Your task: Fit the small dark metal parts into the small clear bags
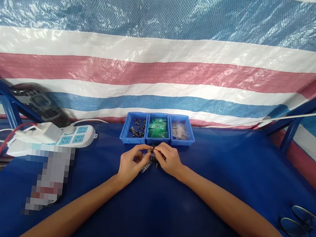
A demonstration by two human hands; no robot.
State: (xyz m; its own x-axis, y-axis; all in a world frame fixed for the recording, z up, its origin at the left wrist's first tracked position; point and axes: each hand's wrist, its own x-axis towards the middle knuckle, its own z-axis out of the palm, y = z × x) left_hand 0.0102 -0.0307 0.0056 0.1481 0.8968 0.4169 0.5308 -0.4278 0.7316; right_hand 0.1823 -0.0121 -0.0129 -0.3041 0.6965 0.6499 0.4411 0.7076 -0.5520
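Observation:
In front of the bins, my left hand and my right hand meet, both closed in a pinch. Between the left thumb and forefinger is a small brownish screw-like part. The right fingertips touch the same spot and pinch something small and dark, partly hidden by the fingers. Under the hands lie several small dark screw-like parts and a small clear plastic bag. The left blue bin holds similar dark parts, the middle bin green packets, and the right bin clear packets.
On the left of the blue table sit a white power strip with plugs and cables, a blurred-out item, and a dark device behind. Eyeglasses lie at the right edge. A striped sheet hangs behind.

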